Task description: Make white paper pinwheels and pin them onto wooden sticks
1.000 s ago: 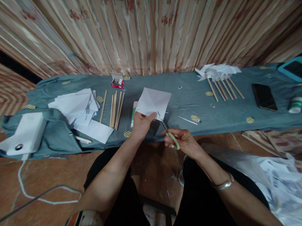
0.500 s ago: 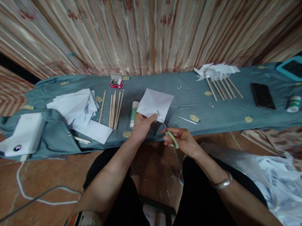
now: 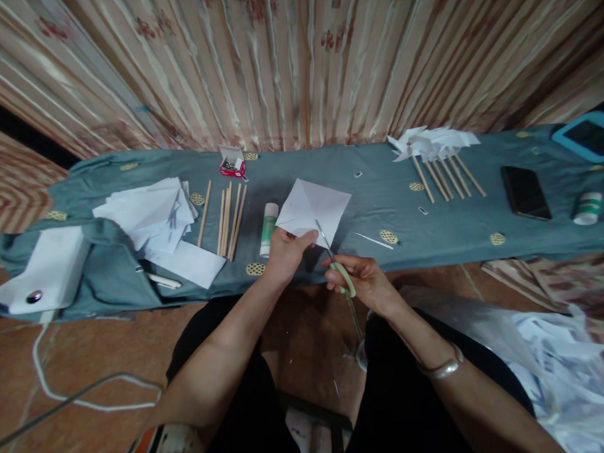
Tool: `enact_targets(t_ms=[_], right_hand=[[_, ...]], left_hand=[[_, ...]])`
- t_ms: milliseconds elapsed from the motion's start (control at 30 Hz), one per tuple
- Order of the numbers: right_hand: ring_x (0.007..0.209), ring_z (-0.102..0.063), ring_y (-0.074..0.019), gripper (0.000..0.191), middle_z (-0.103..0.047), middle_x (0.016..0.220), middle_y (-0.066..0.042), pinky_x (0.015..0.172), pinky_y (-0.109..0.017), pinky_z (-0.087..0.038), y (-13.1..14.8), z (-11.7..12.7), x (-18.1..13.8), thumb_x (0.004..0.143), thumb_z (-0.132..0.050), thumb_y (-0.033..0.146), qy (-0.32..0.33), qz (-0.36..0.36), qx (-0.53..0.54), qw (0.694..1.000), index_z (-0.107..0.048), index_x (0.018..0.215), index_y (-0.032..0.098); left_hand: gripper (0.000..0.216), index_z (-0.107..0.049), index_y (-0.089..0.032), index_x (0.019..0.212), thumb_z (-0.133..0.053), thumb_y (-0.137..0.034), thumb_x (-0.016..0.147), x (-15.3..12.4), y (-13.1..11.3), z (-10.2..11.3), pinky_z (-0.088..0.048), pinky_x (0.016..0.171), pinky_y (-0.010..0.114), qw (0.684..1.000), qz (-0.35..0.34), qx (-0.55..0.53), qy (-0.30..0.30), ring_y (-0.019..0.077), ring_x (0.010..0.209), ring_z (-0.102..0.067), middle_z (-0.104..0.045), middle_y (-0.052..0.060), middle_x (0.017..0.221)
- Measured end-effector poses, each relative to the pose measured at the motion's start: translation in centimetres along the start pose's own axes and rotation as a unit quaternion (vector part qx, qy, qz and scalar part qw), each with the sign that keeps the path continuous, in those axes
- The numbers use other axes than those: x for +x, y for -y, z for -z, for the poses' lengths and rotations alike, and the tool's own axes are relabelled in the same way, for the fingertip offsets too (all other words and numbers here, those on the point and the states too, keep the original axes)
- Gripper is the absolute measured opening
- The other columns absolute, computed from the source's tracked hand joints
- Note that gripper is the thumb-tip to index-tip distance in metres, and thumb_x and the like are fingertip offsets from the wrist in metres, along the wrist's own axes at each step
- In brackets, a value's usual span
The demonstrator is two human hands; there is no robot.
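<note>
A square of creased white paper is pinched at its near left edge by my left hand, thumb on top. My right hand grips a pair of scissors with pale green handles. Their blades lie at the near corner of the paper, pointing up toward its middle; how far apart the blades are I cannot tell. Just left of the paper a glue stick with a green label lies on the cloth. A thin white paper strip lies to the right.
Wooden sticks, a stack of white paper and a red box of small pins are on the left. Paper pinwheels on sticks, a phone and a blue-framed tablet are on the right. A plastic bag of paper stands below.
The paper and my left hand have shifted slightly to the right. The scissors stay at the paper's near corner, with my right hand almost unmoved.
</note>
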State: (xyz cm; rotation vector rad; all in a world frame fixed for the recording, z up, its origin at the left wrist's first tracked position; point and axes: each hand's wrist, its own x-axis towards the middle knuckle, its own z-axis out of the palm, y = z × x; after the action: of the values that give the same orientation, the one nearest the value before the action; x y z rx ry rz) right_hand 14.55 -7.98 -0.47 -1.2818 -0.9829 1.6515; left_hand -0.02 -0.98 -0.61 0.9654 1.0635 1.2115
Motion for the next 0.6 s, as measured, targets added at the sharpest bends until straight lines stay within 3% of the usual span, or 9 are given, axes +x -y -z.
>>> enact_targets(t_ms=[600], right_hand=[[0.048,-0.058,-0.0087,0.043,-0.064,0.056,0.004,0.046,-0.021,-0.047,0.20,-0.40,0.18,0.050,-0.091,0.046,-0.023,0.007,-0.002,1.000,-0.072,0.077,0.019]], left_hand=[[0.024,-0.061,-0.018,0.072,-0.076,-0.027,0.056,-0.11,-0.27,-0.15,-0.045,0.056,0.025,1.000,0.005,-0.004,0.002,0.0106,0.056,-0.051,-0.061,-0.003,0.064]])
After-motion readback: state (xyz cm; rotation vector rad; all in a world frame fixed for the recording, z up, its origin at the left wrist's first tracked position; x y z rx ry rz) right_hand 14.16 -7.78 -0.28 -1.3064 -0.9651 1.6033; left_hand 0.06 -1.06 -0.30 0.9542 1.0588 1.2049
